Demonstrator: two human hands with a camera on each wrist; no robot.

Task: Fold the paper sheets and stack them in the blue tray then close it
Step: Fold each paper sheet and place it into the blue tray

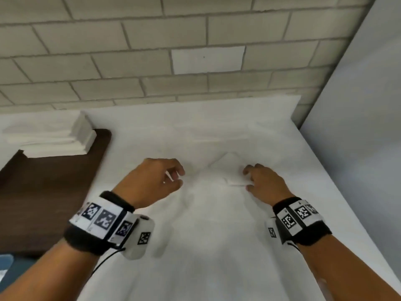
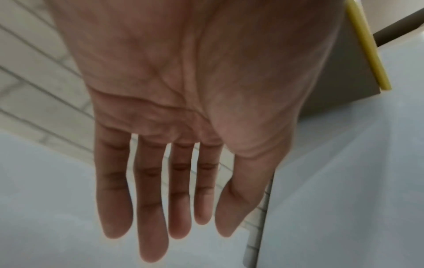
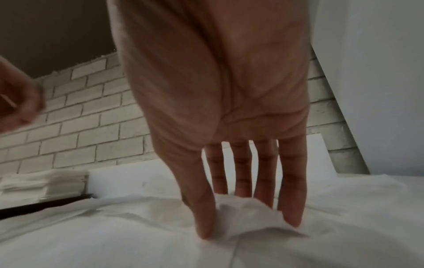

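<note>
A white paper sheet (image 1: 225, 168) lies on the white-covered table (image 1: 206, 246), hard to tell from the cover, with one raised corner at the far side. My right hand (image 1: 247, 179) is at its right edge. In the right wrist view the thumb and fingers of the right hand (image 3: 241, 217) pinch a bunched fold of the paper sheet (image 3: 247, 215). My left hand (image 1: 180, 177) hovers just left of the sheet and holds nothing. The left hand (image 2: 160, 217) has straight fingers in its wrist view. A blue object (image 1: 6, 266), mostly cut off, shows at the lower left edge.
A stack of white paper sheets (image 1: 54, 137) sits on a dark brown board (image 1: 54, 192) at the left. A brick wall (image 1: 173, 61) runs along the table's far edge. A grey panel (image 1: 358, 127) borders the right side.
</note>
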